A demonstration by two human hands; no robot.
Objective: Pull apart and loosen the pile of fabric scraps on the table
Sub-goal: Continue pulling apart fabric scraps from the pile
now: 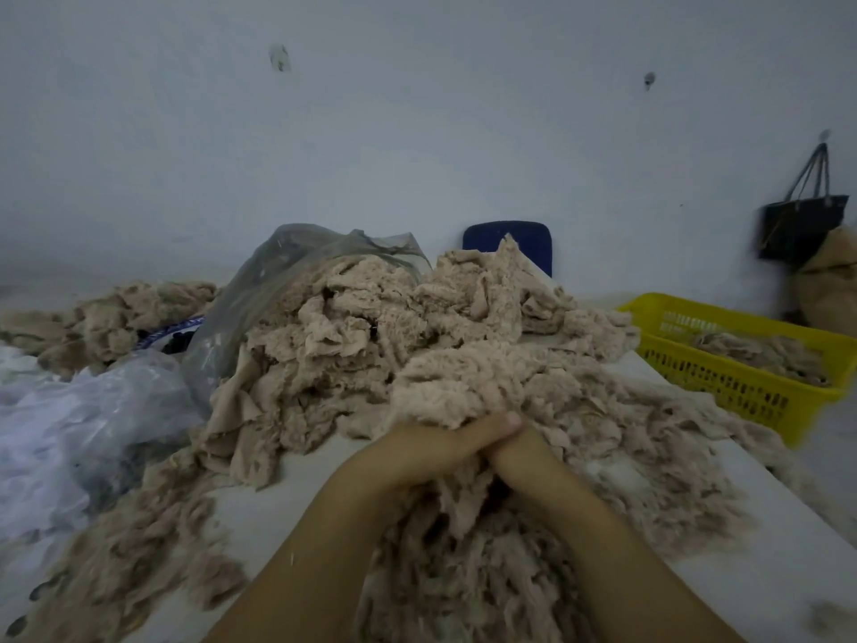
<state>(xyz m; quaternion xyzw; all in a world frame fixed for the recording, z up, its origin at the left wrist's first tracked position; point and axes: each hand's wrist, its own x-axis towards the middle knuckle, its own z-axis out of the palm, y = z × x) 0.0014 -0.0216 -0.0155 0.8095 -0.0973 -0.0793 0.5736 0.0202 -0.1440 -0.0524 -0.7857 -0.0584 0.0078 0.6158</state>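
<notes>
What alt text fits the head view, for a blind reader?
Two bare hands dig into a pile of beige scraps on a white table: the left hand grips a clump, the right hand is half buried beside it. A yellow basket stands at the right, plastic bags at the left.

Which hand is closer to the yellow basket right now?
Right. The right hand is on the basket's side, with the yellow basket further right and back. The left hand touches it on the far side, both in the fabric scraps.
</notes>
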